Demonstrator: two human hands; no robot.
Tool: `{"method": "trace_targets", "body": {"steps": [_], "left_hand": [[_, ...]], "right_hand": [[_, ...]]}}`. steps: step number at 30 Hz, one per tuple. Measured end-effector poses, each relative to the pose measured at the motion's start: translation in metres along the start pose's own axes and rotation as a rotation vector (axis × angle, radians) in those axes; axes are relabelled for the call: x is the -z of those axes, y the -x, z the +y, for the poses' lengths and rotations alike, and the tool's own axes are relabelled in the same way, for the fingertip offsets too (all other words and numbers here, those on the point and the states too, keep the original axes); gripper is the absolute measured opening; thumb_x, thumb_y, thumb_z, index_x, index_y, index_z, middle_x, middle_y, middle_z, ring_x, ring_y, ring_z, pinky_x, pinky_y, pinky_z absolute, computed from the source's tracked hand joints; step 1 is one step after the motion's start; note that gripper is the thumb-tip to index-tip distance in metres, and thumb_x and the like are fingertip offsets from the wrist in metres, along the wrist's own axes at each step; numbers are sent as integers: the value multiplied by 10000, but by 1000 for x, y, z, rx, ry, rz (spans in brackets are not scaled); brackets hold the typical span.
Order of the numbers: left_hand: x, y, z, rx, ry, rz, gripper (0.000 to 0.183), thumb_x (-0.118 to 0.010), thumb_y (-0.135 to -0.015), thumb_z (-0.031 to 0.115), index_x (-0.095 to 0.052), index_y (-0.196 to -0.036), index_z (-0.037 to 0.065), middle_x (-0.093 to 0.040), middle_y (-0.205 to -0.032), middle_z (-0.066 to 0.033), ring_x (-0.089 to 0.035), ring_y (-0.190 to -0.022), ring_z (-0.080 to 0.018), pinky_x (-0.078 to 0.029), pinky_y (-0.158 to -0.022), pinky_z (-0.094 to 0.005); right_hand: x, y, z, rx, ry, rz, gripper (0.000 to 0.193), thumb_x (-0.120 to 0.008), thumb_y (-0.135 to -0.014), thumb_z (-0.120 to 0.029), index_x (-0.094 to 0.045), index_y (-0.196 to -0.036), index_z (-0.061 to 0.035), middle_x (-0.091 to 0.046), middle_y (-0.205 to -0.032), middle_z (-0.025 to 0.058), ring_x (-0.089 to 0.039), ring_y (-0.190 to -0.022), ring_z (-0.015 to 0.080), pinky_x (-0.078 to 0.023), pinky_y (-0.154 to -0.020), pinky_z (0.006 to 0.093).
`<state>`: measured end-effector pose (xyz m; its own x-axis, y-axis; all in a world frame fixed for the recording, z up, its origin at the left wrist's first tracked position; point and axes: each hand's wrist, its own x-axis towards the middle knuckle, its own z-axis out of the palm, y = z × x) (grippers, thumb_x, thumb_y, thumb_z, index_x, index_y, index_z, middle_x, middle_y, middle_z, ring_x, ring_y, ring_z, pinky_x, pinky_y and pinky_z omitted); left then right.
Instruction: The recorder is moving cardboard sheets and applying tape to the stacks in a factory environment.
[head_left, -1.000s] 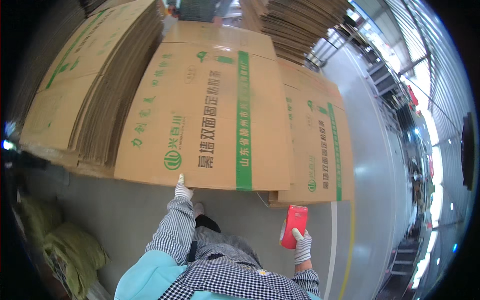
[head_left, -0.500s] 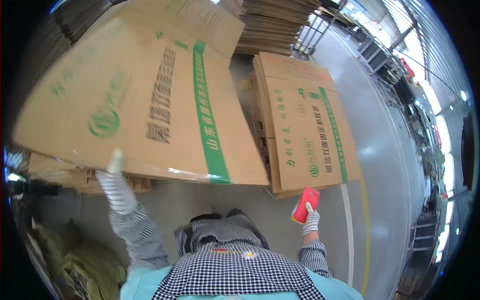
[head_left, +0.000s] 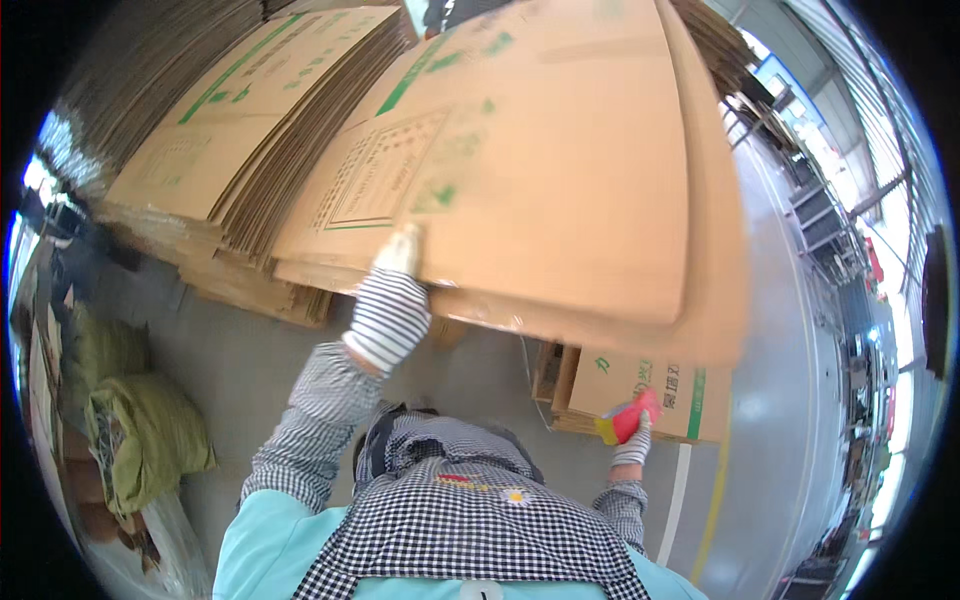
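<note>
My left hand, in a striped glove, is closed on the near edge of a large flattened cardboard box with green and black print. The thumb lies on top of it. A second sheet's edge shows under and to the right of it; both are smeared by motion. My right hand, gloved too, is closed around a small flat red-and-yellow object whose kind I cannot make out. Below that hand is a low stack of flattened boxes, partly covered by the raised cardboard.
A tall stack of flattened boxes stands at the left. Green woven sacks lie on the floor to my left. Part of another person shows at the far edge. White and yellow floor lines run along the right.
The cardboard under my left hand has swung right, over the low stack, uncovering the tall stack at left. My left hand has moved right with it. My right hand keeps the red-and-yellow object.
</note>
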<state>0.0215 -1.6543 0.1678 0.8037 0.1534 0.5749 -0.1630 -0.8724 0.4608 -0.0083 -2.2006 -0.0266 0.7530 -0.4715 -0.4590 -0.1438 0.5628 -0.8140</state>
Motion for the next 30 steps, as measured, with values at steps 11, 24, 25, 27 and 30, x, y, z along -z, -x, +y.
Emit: {"method": "trace_targets", "body": {"steps": [11, 24, 25, 27, 30], "left_hand": [[-283, 171, -45, -142, -575, -542, 547, -599, -835, 196, -531, -1309, -68, -287, -1538, -246, -296, -1424, -354, -224, -1155, -505], [-315, 210, -18, 47, -253, -820, 814, -541, -874, 534, -299, -1507, 83, -203, -1595, -155, -126, -1490, -302, -19, -1176, -572], [-329, 199, -10, 45, -234, -821, 814, -541, -874, 534, -299, -1507, 83, -203, -1595, -155, -126, -1490, -302, -19, -1176, -572], [-346, 174, 5, -165, -155, -901, 760, -511, -904, 552, -353, -1487, 92, -182, -1606, -132, -88, -1497, -286, 1, -1170, -586], [-356, 136, 6, -107, 173, -1143, 676, -459, -934, 538, -435, -1450, 103, -251, -1582, -136, -150, -1483, -301, -28, -1168, -590]], "right_hand": [[58, -6, -109, 93, 153, 164, 775, -691, -833, -496, -413, -1437, -99, -496, -1411, 115, -480, -1276, 307, -410, -1063, 476], [7, 37, -71, -77, 317, 20, 699, -688, -872, -356, -390, -1446, -89, -508, -1386, 101, -480, -1276, 265, -398, -1086, 429], [-30, 41, -61, -114, 304, -24, 683, -683, -879, -348, -397, -1437, -78, -510, -1382, 102, -488, -1268, 257, -395, -1090, 417], [-82, 36, -36, -224, 258, -168, 643, -670, -895, -339, -424, -1408, -39, -532, -1349, 104, -512, -1240, 243, -393, -1091, 398], [-175, 34, 11, -333, 246, -278, 561, -686, -886, -261, -479, -1345, -12, -611, -1234, 120, -594, -1125, 246, -476, -1007, 396]]}}
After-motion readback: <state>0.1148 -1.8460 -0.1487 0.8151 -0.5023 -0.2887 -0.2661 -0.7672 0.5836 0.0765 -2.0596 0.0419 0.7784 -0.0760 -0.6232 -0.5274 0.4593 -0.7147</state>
